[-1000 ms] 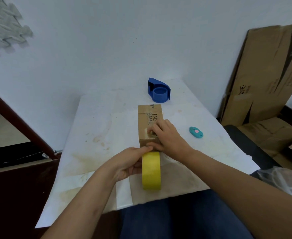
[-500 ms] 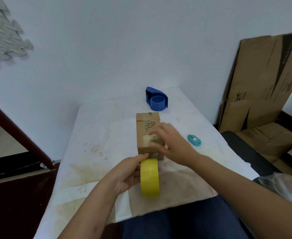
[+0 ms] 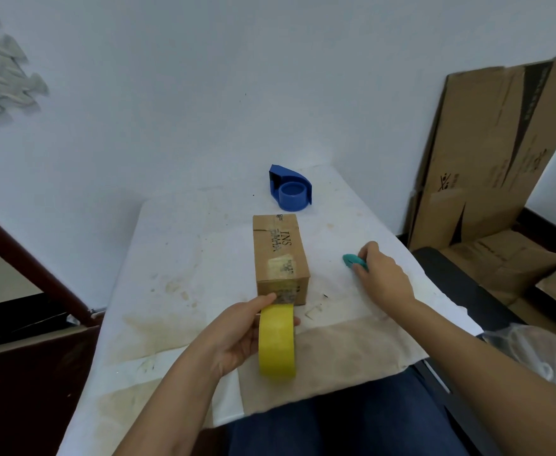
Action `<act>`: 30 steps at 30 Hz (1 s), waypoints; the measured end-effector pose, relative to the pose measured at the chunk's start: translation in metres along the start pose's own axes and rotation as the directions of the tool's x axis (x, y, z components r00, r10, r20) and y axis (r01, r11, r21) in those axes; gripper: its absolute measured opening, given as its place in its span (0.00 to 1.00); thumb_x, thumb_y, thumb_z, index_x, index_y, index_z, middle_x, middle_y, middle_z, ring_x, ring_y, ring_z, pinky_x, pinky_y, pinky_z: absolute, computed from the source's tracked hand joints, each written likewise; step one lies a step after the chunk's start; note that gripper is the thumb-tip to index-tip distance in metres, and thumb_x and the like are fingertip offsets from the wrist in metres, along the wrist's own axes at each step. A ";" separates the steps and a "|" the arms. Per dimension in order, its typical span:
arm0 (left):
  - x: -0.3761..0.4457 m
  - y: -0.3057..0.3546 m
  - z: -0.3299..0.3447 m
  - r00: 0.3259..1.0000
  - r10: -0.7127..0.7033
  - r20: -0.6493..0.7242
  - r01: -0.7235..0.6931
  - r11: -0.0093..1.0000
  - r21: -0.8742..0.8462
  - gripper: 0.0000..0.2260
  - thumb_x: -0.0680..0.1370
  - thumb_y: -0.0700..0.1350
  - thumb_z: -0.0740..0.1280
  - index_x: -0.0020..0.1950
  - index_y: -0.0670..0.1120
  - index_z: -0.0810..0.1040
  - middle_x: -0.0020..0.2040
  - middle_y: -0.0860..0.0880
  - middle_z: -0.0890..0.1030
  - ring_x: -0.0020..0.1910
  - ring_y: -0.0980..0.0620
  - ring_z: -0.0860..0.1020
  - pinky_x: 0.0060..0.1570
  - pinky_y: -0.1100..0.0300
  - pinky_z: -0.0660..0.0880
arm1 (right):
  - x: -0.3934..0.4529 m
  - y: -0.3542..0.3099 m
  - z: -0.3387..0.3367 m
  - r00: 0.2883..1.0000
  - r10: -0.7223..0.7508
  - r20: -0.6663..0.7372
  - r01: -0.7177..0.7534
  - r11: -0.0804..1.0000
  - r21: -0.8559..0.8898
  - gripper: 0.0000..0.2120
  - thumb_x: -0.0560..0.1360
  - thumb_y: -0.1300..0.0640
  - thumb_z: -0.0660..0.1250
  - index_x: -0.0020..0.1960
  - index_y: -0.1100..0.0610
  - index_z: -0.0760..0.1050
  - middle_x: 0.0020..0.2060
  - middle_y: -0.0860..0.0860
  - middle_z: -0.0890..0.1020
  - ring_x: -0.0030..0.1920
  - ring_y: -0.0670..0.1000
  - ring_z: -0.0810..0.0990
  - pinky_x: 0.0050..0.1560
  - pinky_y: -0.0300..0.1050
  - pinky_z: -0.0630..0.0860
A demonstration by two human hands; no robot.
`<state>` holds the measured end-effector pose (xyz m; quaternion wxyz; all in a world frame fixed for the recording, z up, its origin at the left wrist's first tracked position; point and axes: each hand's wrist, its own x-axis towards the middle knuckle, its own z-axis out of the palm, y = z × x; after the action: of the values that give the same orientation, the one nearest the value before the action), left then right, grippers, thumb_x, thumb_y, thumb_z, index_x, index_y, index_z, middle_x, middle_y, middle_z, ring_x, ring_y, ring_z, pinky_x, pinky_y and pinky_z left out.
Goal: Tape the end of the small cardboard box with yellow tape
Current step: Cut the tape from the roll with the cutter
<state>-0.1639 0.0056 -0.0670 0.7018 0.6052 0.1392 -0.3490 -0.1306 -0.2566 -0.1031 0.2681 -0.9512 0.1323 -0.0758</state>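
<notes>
Right hand (image 3: 380, 274) has left the small cardboard box (image 3: 280, 258) and now reaches right, fingers closing on the teal cutter (image 3: 353, 260) on the table (image 3: 184, 258). Left hand (image 3: 237, 337) grips the yellow tape roll (image 3: 276, 340) upright, just before the box's near end, thumb touching the box.

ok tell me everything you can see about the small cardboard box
The box is plain brown cardboard, oblong, lying flat on the white table cover with its long side running away from the person. Its top bears black print reading INS, a worn pale label and old clear tape. The near end faces the yellow tape roll, held by the left hand, whose thumb touches that end.
</notes>
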 end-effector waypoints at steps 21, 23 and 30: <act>-0.008 0.001 0.008 0.999 -0.037 -0.022 0.035 0.996 -0.079 0.18 0.81 0.50 0.64 0.68 0.42 0.74 0.53 0.38 0.86 0.42 0.45 0.87 0.44 0.53 0.84 | -0.054 -0.063 -0.037 0.902 -0.282 0.327 -0.176 0.451 0.875 0.13 0.81 0.56 0.57 0.58 0.64 0.74 0.41 0.53 0.79 0.38 0.46 0.75 0.44 0.42 0.73; -0.009 0.001 0.008 0.999 -0.029 -0.021 0.027 0.997 -0.075 0.18 0.81 0.50 0.64 0.67 0.41 0.75 0.52 0.38 0.87 0.42 0.45 0.86 0.45 0.52 0.83 | -0.055 -0.066 -0.037 0.920 -0.277 0.279 -0.088 0.547 0.833 0.13 0.80 0.54 0.59 0.54 0.63 0.74 0.38 0.52 0.79 0.37 0.47 0.75 0.42 0.43 0.74; -0.012 0.000 0.009 1.000 -0.013 -0.015 0.012 0.995 -0.097 0.16 0.82 0.48 0.63 0.65 0.39 0.77 0.52 0.36 0.86 0.41 0.45 0.86 0.45 0.53 0.82 | -0.055 -0.080 -0.034 0.932 -0.334 0.143 0.181 0.768 0.614 0.12 0.80 0.48 0.58 0.41 0.52 0.71 0.33 0.48 0.79 0.34 0.41 0.77 0.41 0.45 0.76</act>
<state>-0.1745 0.0010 -0.0578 0.7270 0.5724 0.1650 -0.3415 -0.1737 -0.1918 -0.0358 0.5515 -0.8311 -0.0644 -0.0323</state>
